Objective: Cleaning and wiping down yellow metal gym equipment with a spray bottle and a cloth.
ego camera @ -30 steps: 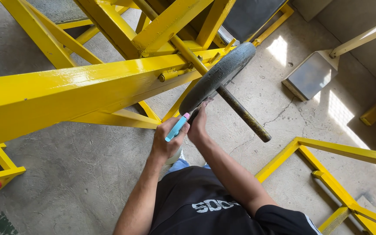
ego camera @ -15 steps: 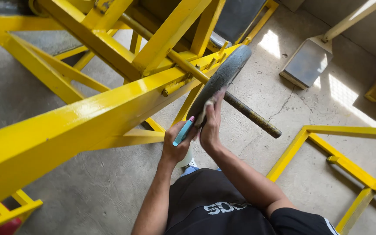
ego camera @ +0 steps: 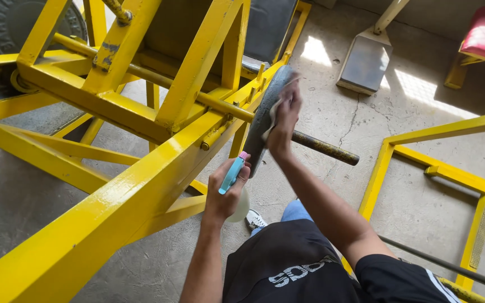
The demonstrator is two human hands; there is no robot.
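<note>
On the yellow frame (ego camera: 141,168), right hand (ego camera: 283,120) fingers are pressing cloth (ego camera: 270,120) high on plate (ego camera: 262,126), left hand (ego camera: 225,193) is clenching spray bottle (ego camera: 232,174), lower face seemingly left.

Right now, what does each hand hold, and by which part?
Left hand: spray bottle, gripped round its neck below the blue head. Right hand: pale cloth, pressed under the palm against the weight plate.

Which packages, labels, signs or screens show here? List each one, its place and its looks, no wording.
Spray bottle: held in the left hand, below the weight plate; blue trigger head with a pink tip, pale round body.
Shirt print: on the person's black shirt, bottom centre; white blocky lettering.
Raised marking on a second plate: top left behind the yellow frame; grey on grey.
No signs or screens.
</note>
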